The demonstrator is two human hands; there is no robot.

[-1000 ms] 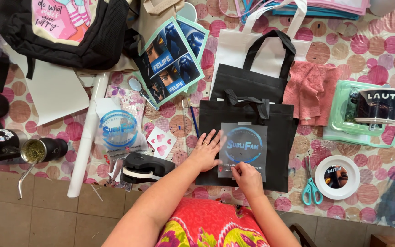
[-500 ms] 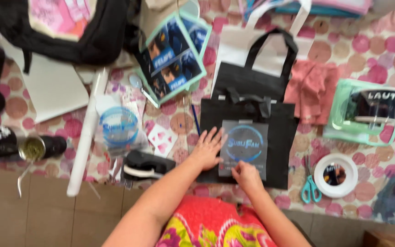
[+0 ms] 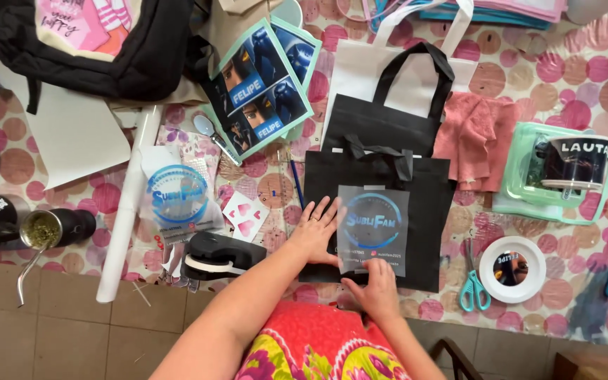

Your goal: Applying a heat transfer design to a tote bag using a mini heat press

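Transfer sheet lies flat on black tote bag, counter centre. Left hand at 9 o'clock, grip spread, pressing edge. Right hand at 6 o'clock, grip pinching bottom edge. Judged thin, light, floppy, slippery; hold by corners.

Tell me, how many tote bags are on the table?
3: a black bag under the hands, a second black bag just above it, and a white bag beneath that one. More may be hidden.
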